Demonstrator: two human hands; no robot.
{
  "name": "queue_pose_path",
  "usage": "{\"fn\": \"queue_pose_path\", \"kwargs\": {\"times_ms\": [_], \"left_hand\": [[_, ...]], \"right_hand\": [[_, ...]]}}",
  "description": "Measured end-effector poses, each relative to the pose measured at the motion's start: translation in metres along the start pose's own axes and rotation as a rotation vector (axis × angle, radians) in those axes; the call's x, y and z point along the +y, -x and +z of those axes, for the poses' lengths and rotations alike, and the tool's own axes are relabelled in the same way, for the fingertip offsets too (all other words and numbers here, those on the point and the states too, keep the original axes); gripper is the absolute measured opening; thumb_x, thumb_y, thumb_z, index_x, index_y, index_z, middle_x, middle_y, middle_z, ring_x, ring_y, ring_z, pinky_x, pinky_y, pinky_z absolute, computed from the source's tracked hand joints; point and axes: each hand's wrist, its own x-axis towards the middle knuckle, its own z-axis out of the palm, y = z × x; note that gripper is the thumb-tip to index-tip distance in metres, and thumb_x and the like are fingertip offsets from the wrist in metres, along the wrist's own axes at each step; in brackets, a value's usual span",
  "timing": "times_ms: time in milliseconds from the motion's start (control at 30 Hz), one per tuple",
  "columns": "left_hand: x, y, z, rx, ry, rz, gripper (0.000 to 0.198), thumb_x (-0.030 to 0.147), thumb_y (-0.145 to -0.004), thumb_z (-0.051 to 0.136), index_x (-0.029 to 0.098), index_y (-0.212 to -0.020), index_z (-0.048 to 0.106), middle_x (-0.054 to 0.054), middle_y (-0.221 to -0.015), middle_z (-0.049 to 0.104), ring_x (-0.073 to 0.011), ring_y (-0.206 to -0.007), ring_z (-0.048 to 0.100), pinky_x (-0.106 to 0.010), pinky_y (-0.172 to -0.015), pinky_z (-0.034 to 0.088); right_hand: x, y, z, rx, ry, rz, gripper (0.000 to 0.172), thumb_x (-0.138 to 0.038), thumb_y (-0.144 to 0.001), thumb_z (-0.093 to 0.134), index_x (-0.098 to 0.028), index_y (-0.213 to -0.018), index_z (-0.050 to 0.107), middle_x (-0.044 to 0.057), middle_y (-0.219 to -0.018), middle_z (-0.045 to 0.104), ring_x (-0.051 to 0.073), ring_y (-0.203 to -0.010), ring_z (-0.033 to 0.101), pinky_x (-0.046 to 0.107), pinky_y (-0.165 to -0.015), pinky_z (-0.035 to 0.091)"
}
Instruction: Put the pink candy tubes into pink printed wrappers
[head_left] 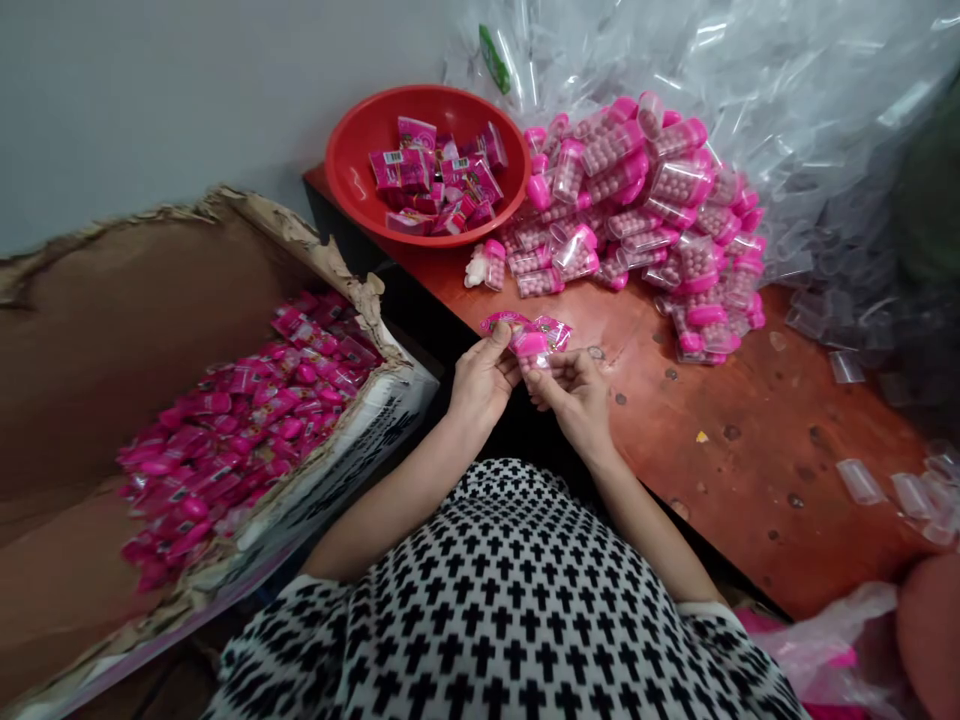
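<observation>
Both my hands meet over the near edge of the red table, around a small clear candy bottle with a pink cap (531, 346). My right hand (576, 396) is closed on the bottle's body, thumb on top. At the cap, my left hand (484, 380) has its thumb and fingers pinched together, with a pink printed wrapper (556, 332) just beyond the fingertips. Whether that wrapper is one piece or two, and exactly what the left fingertips grip, is partly hidden. Nearby lies another candy bottle (495, 264) with something white beside it.
A red bowl (346, 205) of pink packets stands at the table's far left. Beyond my hands is a heap of pink-capped candy bottles (630, 200). Clear empty tubes (861, 480) lie rightward. Left of me, a torn cardboard box (90, 300) holds many pink-wrapped bottles (240, 430).
</observation>
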Motion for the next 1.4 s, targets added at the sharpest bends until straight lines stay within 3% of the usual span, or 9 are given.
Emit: {"fn": "queue_pose_path", "kwargs": {"times_ms": [100, 333, 533, 633, 800, 1000, 1133, 1300, 1400], "left_hand": [[0.0, 0.001, 0.002, -0.049, -0.042, 0.008, 0.032, 0.033, -0.062, 0.084, 0.014, -0.077, 0.064, 0.0, -0.07, 0.068, -0.0096, -0.061, 0.063, -0.021, -0.062, 0.052], [0.0, 0.0, 0.01, -0.113, -0.144, -0.06, 0.036, 0.033, -0.056, 0.087, 0.013, -0.067, 0.06, -0.001, -0.064, 0.066, -0.0104, -0.057, 0.06, -0.023, -0.057, 0.049], [0.006, -0.005, 0.006, -0.189, -0.23, -0.071, 0.036, 0.034, -0.054, 0.087, 0.01, -0.062, 0.06, -0.002, -0.059, 0.062, -0.0094, -0.052, 0.057, -0.023, -0.054, 0.046], [0.008, -0.007, 0.006, -0.222, -0.259, -0.045, 0.035, 0.032, -0.055, 0.087, 0.01, -0.059, 0.06, -0.001, -0.057, 0.062, -0.0104, -0.052, 0.057, -0.024, -0.053, 0.046], [0.005, -0.007, 0.01, -0.217, -0.246, 0.019, 0.034, 0.034, -0.057, 0.086, 0.012, -0.056, 0.06, -0.001, -0.057, 0.062, -0.0105, -0.053, 0.058, -0.025, -0.056, 0.049], [0.006, -0.004, 0.013, -0.212, -0.255, 0.024, 0.039, 0.039, -0.055, 0.086, 0.013, -0.052, 0.057, 0.001, -0.051, 0.056, -0.0088, -0.045, 0.051, -0.023, -0.045, 0.041], [0.008, -0.003, 0.014, -0.264, -0.329, 0.015, 0.04, 0.043, -0.057, 0.084, 0.013, -0.053, 0.059, -0.001, -0.051, 0.057, -0.01, -0.044, 0.051, -0.024, -0.043, 0.04], [0.008, 0.0, 0.015, -0.205, -0.423, 0.123, 0.033, 0.036, -0.058, 0.084, 0.013, -0.052, 0.061, -0.001, -0.051, 0.06, -0.0092, -0.045, 0.053, -0.023, -0.046, 0.042], [0.009, 0.002, 0.016, -0.202, -0.474, 0.102, 0.03, 0.035, -0.06, 0.083, 0.011, -0.056, 0.064, -0.002, -0.054, 0.062, -0.0102, -0.046, 0.055, -0.023, -0.047, 0.044]], "right_hand": [[0.003, 0.0, 0.0, 0.004, -0.063, 0.028, 0.033, -0.04, -0.071, 0.076, -0.021, -0.086, 0.053, -0.005, -0.065, 0.065, 0.01, -0.051, 0.06, 0.021, -0.045, 0.048], [0.02, 0.0, -0.002, 0.069, 0.031, -0.165, 0.027, -0.035, -0.074, 0.075, -0.023, -0.09, 0.056, -0.003, -0.083, 0.068, 0.01, -0.064, 0.063, 0.025, -0.059, 0.053], [0.012, -0.006, -0.001, 0.014, -0.175, 0.026, 0.031, -0.038, -0.071, 0.076, -0.022, -0.085, 0.054, -0.006, -0.062, 0.066, 0.01, -0.047, 0.059, 0.021, -0.042, 0.046], [0.01, -0.006, 0.0, 0.006, -0.235, 0.044, 0.033, -0.038, -0.068, 0.077, -0.022, -0.084, 0.054, -0.007, -0.06, 0.066, 0.009, -0.044, 0.058, 0.02, -0.04, 0.045], [0.008, -0.001, 0.006, 0.102, -0.169, -0.029, 0.031, -0.037, -0.069, 0.078, -0.023, -0.084, 0.055, -0.003, -0.075, 0.072, 0.01, -0.054, 0.063, 0.022, -0.048, 0.052], [0.014, -0.001, 0.009, 0.017, -0.277, 0.032, 0.035, -0.043, -0.068, 0.077, -0.024, -0.084, 0.052, -0.006, -0.063, 0.068, 0.011, -0.046, 0.061, 0.022, -0.04, 0.048], [0.011, -0.001, 0.009, 0.069, -0.247, -0.01, 0.034, -0.042, -0.068, 0.077, -0.024, -0.083, 0.053, -0.005, -0.065, 0.068, 0.011, -0.048, 0.061, 0.023, -0.043, 0.05], [0.004, 0.0, 0.007, 0.101, -0.192, -0.039, 0.032, -0.041, -0.067, 0.078, -0.023, -0.082, 0.056, -0.004, -0.069, 0.07, 0.011, -0.052, 0.062, 0.023, -0.046, 0.051], [0.005, -0.002, 0.005, 0.075, -0.22, -0.027, 0.03, -0.038, -0.068, 0.078, -0.023, -0.082, 0.056, -0.004, -0.066, 0.069, 0.01, -0.049, 0.061, 0.022, -0.044, 0.049]]}}
